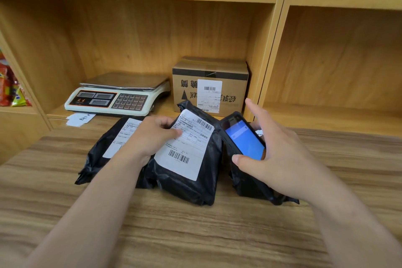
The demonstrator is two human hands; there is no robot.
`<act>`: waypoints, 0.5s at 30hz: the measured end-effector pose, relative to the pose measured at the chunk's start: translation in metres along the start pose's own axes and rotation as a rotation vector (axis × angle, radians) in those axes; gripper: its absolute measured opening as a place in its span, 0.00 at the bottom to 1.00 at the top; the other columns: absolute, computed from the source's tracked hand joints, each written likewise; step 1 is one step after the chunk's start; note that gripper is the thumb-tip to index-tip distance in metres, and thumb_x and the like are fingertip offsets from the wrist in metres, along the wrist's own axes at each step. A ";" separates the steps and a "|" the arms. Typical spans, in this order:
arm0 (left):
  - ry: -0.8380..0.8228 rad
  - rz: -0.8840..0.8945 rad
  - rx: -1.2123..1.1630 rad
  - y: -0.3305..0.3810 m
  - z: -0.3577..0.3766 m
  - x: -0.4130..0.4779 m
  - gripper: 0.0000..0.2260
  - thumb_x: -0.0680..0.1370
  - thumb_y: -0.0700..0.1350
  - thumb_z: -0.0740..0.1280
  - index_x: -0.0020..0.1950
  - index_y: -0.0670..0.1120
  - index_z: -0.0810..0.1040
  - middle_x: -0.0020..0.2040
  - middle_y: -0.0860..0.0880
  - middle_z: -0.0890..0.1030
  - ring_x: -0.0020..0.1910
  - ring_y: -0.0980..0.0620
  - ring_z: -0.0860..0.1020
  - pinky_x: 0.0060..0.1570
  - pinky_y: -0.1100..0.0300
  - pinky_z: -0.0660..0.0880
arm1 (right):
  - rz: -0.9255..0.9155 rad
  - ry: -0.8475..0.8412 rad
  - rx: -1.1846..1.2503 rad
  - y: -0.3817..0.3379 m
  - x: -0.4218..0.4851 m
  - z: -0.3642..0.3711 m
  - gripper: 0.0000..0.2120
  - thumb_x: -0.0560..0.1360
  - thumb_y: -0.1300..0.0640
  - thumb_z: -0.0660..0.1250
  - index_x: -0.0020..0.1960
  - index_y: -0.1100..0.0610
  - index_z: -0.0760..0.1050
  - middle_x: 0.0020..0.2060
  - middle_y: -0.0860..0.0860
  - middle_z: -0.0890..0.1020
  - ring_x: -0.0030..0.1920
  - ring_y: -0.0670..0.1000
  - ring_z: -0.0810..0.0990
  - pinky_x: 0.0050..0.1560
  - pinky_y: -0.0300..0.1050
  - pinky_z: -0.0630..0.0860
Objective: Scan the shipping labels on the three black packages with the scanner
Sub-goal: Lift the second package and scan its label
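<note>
Three black packages lie side by side on the wooden table (195,235). The middle package (191,178) is tilted up, its white shipping label (187,143) facing me. My left hand (152,135) grips that package at its upper left edge, thumb on the label. The left package (102,152) lies flat with its label partly under my left wrist. My right hand (280,154) holds the black handheld scanner (243,137), blue screen lit, just right of the middle package. The right package (254,189) is mostly hidden beneath that hand.
A white weighing scale (117,95) and a labelled cardboard box (210,87) stand on the shelf behind the packages. Paper slips (79,118) lie below the scale. Colourful snack packs (10,89) fill the far-left shelf. Wooden shelving rises at the back.
</note>
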State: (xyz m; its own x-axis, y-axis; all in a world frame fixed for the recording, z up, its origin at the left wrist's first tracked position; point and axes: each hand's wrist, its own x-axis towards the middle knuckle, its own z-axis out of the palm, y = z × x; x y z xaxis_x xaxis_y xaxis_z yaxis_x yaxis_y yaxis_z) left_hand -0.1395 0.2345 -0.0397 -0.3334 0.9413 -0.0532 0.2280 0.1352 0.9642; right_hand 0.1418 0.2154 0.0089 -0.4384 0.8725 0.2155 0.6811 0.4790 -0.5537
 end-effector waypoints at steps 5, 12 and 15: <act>0.051 0.011 -0.012 0.003 0.001 -0.001 0.05 0.77 0.39 0.76 0.45 0.42 0.81 0.43 0.44 0.90 0.41 0.45 0.90 0.35 0.56 0.82 | 0.004 0.001 0.000 0.000 0.000 0.000 0.50 0.69 0.40 0.73 0.79 0.32 0.42 0.74 0.38 0.65 0.71 0.47 0.64 0.60 0.46 0.62; 0.148 0.057 -0.169 0.011 0.002 -0.003 0.10 0.76 0.35 0.77 0.39 0.43 0.77 0.41 0.42 0.89 0.37 0.47 0.88 0.33 0.56 0.83 | 0.006 -0.007 0.005 -0.001 -0.001 -0.002 0.50 0.70 0.40 0.73 0.79 0.31 0.42 0.75 0.38 0.64 0.72 0.47 0.62 0.60 0.46 0.62; 0.204 0.077 -0.238 0.012 0.001 -0.002 0.12 0.75 0.35 0.77 0.38 0.45 0.77 0.45 0.37 0.88 0.44 0.39 0.88 0.46 0.45 0.85 | 0.001 -0.008 0.006 -0.001 -0.001 -0.003 0.50 0.70 0.40 0.73 0.79 0.32 0.42 0.75 0.38 0.64 0.72 0.47 0.62 0.60 0.45 0.61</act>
State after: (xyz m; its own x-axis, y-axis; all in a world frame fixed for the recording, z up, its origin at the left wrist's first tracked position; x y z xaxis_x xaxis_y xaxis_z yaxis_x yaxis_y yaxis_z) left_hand -0.1349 0.2343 -0.0281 -0.5055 0.8612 0.0520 0.0474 -0.0324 0.9983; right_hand 0.1432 0.2141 0.0116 -0.4425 0.8721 0.2089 0.6781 0.4779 -0.5584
